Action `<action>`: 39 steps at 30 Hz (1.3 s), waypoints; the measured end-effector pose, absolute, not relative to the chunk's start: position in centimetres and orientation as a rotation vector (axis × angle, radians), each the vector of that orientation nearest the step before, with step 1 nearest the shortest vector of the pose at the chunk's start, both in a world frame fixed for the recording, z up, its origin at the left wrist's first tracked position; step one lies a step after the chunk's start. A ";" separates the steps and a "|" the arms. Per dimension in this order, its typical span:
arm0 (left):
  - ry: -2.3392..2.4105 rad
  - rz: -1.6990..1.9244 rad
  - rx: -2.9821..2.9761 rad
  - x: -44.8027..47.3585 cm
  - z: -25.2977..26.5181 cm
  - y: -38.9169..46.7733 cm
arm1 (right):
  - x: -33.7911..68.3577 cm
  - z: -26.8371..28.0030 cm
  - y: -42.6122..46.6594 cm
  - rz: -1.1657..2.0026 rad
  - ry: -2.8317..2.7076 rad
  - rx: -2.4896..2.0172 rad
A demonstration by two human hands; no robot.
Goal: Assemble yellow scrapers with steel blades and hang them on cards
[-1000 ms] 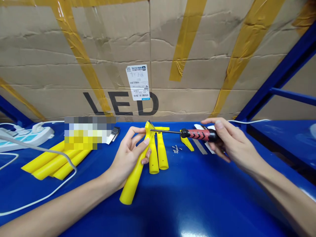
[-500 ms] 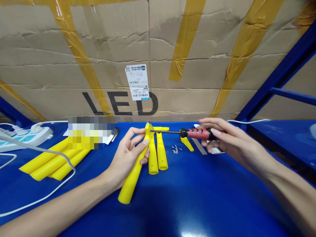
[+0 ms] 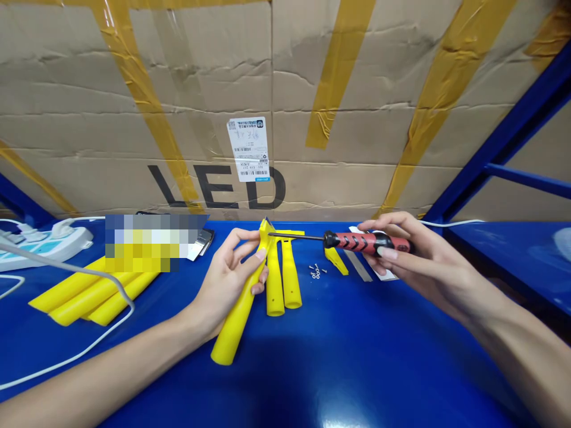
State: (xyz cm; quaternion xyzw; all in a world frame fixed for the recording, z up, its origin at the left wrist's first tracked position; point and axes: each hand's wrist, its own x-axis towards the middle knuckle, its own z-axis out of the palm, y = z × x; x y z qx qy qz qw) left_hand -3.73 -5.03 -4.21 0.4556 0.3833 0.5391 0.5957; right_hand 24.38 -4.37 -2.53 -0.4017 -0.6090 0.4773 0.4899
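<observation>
My left hand [image 3: 223, 270] is closed around a yellow scraper [image 3: 235, 326], its hollow handle slanting down toward me and a thin dark edge showing at its head. In my right hand [image 3: 419, 252] is a screwdriver [image 3: 357, 241] with a red and black grip, held level by the fingers. Its tip meets the side of the scraper's head; the screw there is too small to make out. Just right of the scraper lie two more yellow handles [image 3: 275, 291]. Several small screws and nuts [image 3: 316, 272], a flat yellow piece [image 3: 336, 261] and a grey metal strip [image 3: 358, 266] lie below the screwdriver.
Several yellow tubes [image 3: 80, 297] lie at the left, partly under a blurred patch. Near them are a white power strip [image 3: 66, 246] and a looping white cable [image 3: 127, 297]. A large cardboard box [image 3: 339, 178] stands behind the blue table [image 3: 312, 368]; a blue frame [image 3: 486, 131] rises at right.
My right hand's fingers have shifted on the screwdriver grip, baring more of its end. The screwdriver's tip stays at the scraper's head. My left hand keeps its hold, and the view has shifted slightly.
</observation>
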 end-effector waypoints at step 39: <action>0.892 1.229 1.080 -3.6 -4.6 -4.8 | 24.2 -2.8 -4.0 1.460 -1.202 -0.899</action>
